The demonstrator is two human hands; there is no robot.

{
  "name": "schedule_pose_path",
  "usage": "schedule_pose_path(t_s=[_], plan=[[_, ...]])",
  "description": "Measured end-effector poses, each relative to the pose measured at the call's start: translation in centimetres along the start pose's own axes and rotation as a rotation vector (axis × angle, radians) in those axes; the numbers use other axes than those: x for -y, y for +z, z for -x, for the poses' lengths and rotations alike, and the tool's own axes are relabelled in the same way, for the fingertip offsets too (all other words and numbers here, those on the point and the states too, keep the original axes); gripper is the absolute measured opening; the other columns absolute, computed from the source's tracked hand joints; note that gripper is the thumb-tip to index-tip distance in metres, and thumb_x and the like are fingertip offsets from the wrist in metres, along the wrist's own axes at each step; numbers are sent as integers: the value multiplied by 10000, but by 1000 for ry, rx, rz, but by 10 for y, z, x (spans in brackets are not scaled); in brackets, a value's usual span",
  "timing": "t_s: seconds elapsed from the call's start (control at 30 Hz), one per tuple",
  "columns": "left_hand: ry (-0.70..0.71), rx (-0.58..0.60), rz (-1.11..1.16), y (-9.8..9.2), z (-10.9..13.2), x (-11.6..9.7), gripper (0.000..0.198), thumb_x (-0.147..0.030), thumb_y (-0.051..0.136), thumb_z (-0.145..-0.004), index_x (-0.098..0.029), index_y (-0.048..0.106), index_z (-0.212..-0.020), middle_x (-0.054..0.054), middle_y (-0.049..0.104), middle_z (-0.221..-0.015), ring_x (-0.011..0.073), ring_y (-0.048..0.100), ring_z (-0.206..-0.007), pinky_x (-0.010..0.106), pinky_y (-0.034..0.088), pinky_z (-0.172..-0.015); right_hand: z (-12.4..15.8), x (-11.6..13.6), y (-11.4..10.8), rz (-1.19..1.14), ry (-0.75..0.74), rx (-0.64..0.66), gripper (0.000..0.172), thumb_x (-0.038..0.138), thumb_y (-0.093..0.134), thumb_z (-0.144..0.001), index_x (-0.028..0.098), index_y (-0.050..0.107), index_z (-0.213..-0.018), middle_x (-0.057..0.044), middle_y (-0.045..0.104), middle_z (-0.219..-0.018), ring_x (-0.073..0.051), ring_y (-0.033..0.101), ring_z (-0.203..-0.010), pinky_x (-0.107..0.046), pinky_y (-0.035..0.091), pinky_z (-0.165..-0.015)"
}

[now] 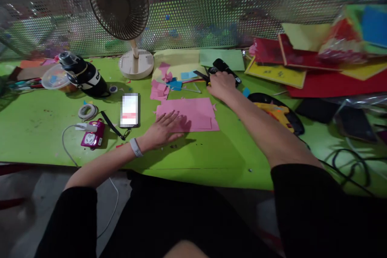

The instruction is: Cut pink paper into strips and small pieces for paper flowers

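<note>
My left hand (165, 129) lies flat on a stack of pink paper (199, 113), fingers spread over its left part. Farther back and to the right, my right hand (222, 84) is closed, with its fingers curled down over a narrow black tool (200, 75) showing a bit of yellow. My fingers cover most of that tool, so its kind is unclear. Just behind this hand rests a black object (225, 68). To its left are a blue paper piece (174, 84), a pink paper pinwheel shape (166, 74) and pink scraps (159, 90).
A fan (136, 64) stands at the back against perforated mesh. On the left are a black bottle (90, 78), a phone (129, 109), a tape roll (87, 111) and a purple socket block (93, 134). A yellow glue gun (276, 113), coloured sheets (332, 82) and cables (350, 165) lie right.
</note>
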State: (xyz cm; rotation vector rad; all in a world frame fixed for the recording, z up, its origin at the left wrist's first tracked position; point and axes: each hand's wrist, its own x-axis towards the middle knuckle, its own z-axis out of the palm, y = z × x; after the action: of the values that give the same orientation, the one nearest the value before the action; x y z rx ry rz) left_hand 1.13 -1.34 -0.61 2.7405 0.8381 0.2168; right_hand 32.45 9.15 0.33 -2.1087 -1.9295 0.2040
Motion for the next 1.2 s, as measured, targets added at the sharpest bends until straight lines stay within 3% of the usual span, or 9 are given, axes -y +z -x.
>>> schedule_pose_path(t_s=[0.1, 0.27, 0.4, 0.47, 0.57, 0.67, 0.83, 1.2], plan=[[123, 112, -84, 23, -9, -5, 886, -761, 372, -977, -216, 220, -1659, 93, 128, -1737, 275, 96, -1621, 489, 59, -1325, -12, -9, 2, 38, 46, 59, 183, 217, 734, -824, 153, 688, -989, -249, 681, -1208, -432, 568, -1244, -616, 407, -1036], [141, 155, -116, 31, -11, -3, 961, -814, 245, -962, -196, 64, -1676, 98, 17, -1732, 263, 15, -1623, 494, -26, -1313, -1, -4, -7, 26, -10, 6, 210, 268, 633, -935, 117, 662, -1077, -231, 646, -1271, -383, 573, -1258, -507, 430, -1068], [128, 160, -93, 23, -9, 2, 933, -805, 246, -970, -211, 108, -1676, 85, 66, -1732, 266, 51, -1623, 488, -26, -1313, 56, -4, -20, -108, -205, -139, 274, 324, 591, -953, 207, 663, -1190, -154, 661, -1223, -335, 593, -1195, -482, 476, -1051], [124, 169, -78, 20, -9, 2, 938, -809, 259, -966, -209, 130, -1675, 87, 78, -1733, 271, 60, -1623, 493, -20, -1314, 95, -9, -22, -147, -279, -112, 281, 339, 594, -948, 222, 682, -1188, -127, 672, -1154, -318, 627, -1122, -466, 508, -998], [123, 182, -60, 19, -10, 1, 954, -819, 261, -957, -207, 129, -1676, 97, 73, -1734, 284, 58, -1623, 503, -16, -1312, 146, -26, -20, -76, -244, -112, 286, 365, 564, -970, 222, 711, -1170, -131, 675, -1124, -319, 636, -1101, -461, 523, -967], [127, 180, -56, 19, -12, 1, 950, -819, 260, -956, -212, 134, -1676, 95, 82, -1737, 288, 62, -1622, 500, -20, -1312, 174, -50, -12, 15, -172, -153, 312, 386, 532, -997, 216, 723, -1176, -138, 677, -1083, -330, 630, -1093, -473, 540, -941], [128, 171, -67, 18, -12, 2, 949, -816, 278, -954, -200, 172, -1668, 108, 129, -1734, 299, 99, -1617, 504, 0, -1316, 185, -75, 2, 11, -198, -102, 337, 391, 526, -1008, 234, 718, -1236, -129, 686, -1117, -320, 635, -1077, -474, 564, -907], [191, 164, -49, 24, -33, -8, 959, -831, 260, -948, -226, 104, -1675, 80, 47, -1742, 258, 16, -1626, 477, -68, -1311, 191, -80, -3, -135, -290, 66, 334, 387, 567, -1000, 253, 744, -1249, -127, 699, -1162, -301, 664, -1100, -457, 542, -963]])
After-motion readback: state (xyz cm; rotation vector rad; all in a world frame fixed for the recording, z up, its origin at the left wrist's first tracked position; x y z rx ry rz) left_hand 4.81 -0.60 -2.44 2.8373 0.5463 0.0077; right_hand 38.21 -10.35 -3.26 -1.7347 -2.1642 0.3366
